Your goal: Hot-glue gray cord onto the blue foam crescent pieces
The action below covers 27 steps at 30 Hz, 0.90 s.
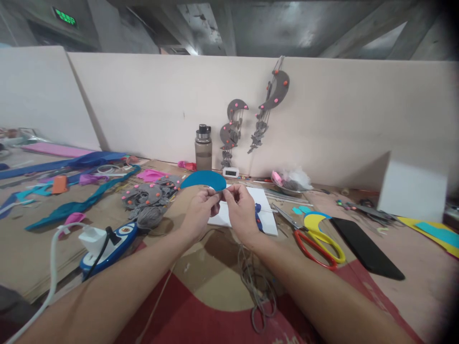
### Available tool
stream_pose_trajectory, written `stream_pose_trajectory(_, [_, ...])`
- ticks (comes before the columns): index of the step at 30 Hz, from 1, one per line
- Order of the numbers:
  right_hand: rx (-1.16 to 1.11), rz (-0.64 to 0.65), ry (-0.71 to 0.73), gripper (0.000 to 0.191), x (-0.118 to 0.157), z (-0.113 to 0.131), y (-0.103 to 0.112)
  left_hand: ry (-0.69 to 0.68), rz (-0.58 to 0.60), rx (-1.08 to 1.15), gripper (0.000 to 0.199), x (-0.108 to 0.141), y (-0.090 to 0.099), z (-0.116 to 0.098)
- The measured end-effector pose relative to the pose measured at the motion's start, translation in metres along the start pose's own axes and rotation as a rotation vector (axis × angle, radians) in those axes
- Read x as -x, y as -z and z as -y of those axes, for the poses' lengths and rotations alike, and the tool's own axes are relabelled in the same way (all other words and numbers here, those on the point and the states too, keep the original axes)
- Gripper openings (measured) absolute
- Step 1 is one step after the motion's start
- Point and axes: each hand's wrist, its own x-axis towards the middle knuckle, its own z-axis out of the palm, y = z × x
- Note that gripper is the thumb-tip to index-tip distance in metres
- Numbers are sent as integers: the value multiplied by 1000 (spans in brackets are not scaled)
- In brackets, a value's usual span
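Note:
My left hand and my right hand meet above the white sheet, fingertips pinched close together. What they pinch is too small to make out. Just behind them lies a blue felt piece. Grey cord hangs or lies in loops below my right wrist. A dark blue tool rests on the sheet, partly behind my right hand. Left of my hands are a grey yarn ball and grey felt pieces with coloured dots.
Scissors with red and yellow handles and a black phone lie at right. A power strip with a white cable sits at left. A bottle, small clock and bowl stand near the white panel.

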Motion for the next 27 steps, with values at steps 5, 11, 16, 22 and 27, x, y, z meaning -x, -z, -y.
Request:
stream_pose_trajectory(5, [-2,1,-13,11,-2,-1,0,4,-5,-1,18,0,-1,0])
stream_pose_trajectory(11, [-50,6,-80,10,-4,-3,0,-14,8,32,17,0,1,3])
stream_pose_trajectory(16, [-138,16,-140,10,-5,-6,-2,-14,5,42,16,1,1,3])
stream_pose_trajectory(22, [-200,64,-170,13,-7,-7,-2,2,7,91,16,1,0,-1])
stream_pose_trajectory(27, [-198,94,-165,15,-8,-5,-1,71,113,149,19,-5,7,0])
